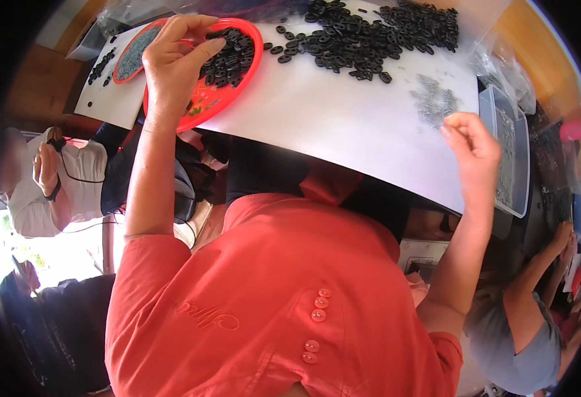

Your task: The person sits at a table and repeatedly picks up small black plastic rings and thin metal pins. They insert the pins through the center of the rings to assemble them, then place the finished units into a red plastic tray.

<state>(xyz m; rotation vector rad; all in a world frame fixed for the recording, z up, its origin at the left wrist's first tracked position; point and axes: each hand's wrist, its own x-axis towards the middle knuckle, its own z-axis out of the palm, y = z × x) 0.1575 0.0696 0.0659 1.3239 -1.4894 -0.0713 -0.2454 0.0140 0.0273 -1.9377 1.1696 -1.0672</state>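
Note:
My left hand hovers over a red round tray, its thumb and fingers apart with nothing visible between them. Small black oval pieces with holes fill part of that tray. On the right, my right hand has thumb and fingertips pinched together at the near edge of a small heap of thin silvery pieces. Whatever lies in the pinch is too small to make out. Across the far part of the white table spreads a large pile of the same black pieces.
A second red tray with fine grey pieces stands at the far left, near scattered black bits. A clear plastic box is at the table's right edge. Other people sit left and right, one in white, one in grey.

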